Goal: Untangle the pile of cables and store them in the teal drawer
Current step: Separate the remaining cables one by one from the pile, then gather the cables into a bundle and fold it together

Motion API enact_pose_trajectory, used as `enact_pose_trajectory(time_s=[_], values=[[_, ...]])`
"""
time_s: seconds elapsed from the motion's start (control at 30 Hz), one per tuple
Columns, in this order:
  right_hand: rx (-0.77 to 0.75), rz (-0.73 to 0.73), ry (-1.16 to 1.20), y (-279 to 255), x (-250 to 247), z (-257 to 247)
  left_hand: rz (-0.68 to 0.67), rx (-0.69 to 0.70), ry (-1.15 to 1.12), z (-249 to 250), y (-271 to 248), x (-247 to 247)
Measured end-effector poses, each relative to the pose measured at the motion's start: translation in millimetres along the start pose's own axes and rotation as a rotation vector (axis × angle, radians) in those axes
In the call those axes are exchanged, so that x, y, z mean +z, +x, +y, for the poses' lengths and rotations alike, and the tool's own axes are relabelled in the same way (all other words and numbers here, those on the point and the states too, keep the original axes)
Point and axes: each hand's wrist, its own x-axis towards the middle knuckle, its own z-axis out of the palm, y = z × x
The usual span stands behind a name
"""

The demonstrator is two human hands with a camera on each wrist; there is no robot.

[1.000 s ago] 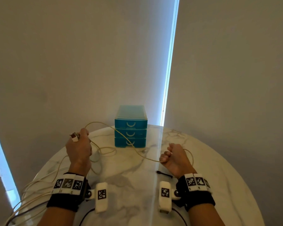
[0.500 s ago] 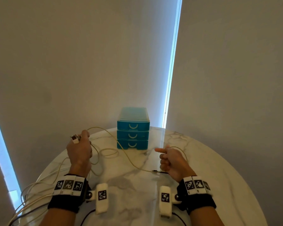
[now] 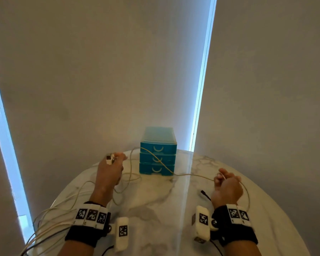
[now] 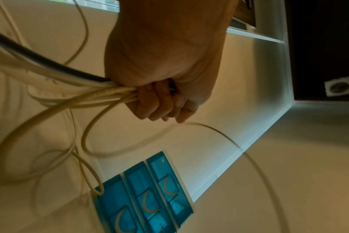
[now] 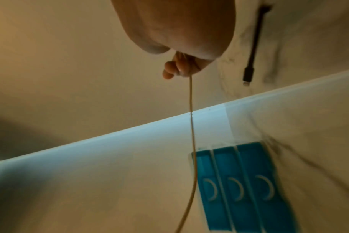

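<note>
We are pulling one cable [image 3: 192, 174] free toward three o'clock, right hand [image 3: 226, 187] pinching it, left hand [image 3: 109, 172] clenching the bundle [image 4: 74, 88] (steadily, avoiding snags).

Prob. a home: marble table [image 3: 155, 209], roller blinds [image 3: 100, 71], wall socket [image 4: 339, 85]

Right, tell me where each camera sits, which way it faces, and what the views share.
Head: looks forward and down at the round marble table; both banded forearms show.
Left wrist: under the left hand, which grips a bundle of cream cables.
Right wrist: under the right hand, which pinches one thin cream cable.
All three share the teal three-drawer plastic box.
</note>
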Motion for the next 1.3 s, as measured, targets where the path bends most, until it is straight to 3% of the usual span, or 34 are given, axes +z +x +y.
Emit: enact_pose_trajectory(time_s=[0.1, 0.2, 0.23, 0.27, 0.33, 0.37, 0.4, 0.43, 0.47, 0.5, 0.57, 0.63, 0.73, 0.87, 1.0, 1.17, 1.3], values=[[-0.106, 0.088, -0.004, 31, 22, -16, 0.029, 0.09, -0.018, 11, -6, 3], [-0.081, -0.034, -0.32, 3, 87, -20, 0.087, 0.222, -0.094, 20, -8, 4], [-0.104, -0.197, -0.29, -24, 112, -18, 0.105, 0.271, -0.118, 24, -10, 5], [-0.092, -0.469, -0.268, -45, 135, -8, 0.124, 0.327, -0.138, 27, -12, 5], [-0.131, -0.974, -0.696, -112, 163, 6, 0.152, 0.433, -0.188, 32, -16, 3], [-0.31, -1.156, -0.842, -119, 159, 21, 0.161, 0.47, -0.221, 35, -18, 2], [-0.417, -1.241, -0.963, -123, 156, 32, 0.165, 0.494, -0.248, 37, -19, 1], [-0.516, -1.214, -1.022, -124, 152, 35, 0.167, 0.502, -0.259, 38, -19, 0], [-0.517, -1.145, -1.005, -125, 150, 30, 0.165, 0.503, -0.251, 39, -18, 0], [-0.521, -1.066, -0.876, -117, 137, 25, 0.159, 0.496, -0.225, 38, -18, 0], [-0.436, -0.905, -0.7, -102, 108, 20, 0.109, 0.468, -0.122, 37, -19, 4], [-0.358, -0.854, -0.651, -92, 76, 24, 0.002, 0.386, 0.029, 38, -22, 10], [-0.206, -0.921, -0.692, -81, 40, 39, -0.211, 0.22, 0.178, 29, -26, 20], [-0.148, -1.021, -0.731, -82, 24, 44, -0.446, 0.124, 0.314, 7, -23, 27], [-0.365, -1.065, -0.829, -89, 24, 41, -0.524, 0.155, 0.434, 5, -23, 28], [-0.66, -1.05, -0.789, -107, 26, 48, -0.553, 0.232, 0.602, -4, -22, 34], [-0.604, -1.054, -0.858, -102, 23, 49, -0.549, 0.241, 0.657, -3, -24, 36]])
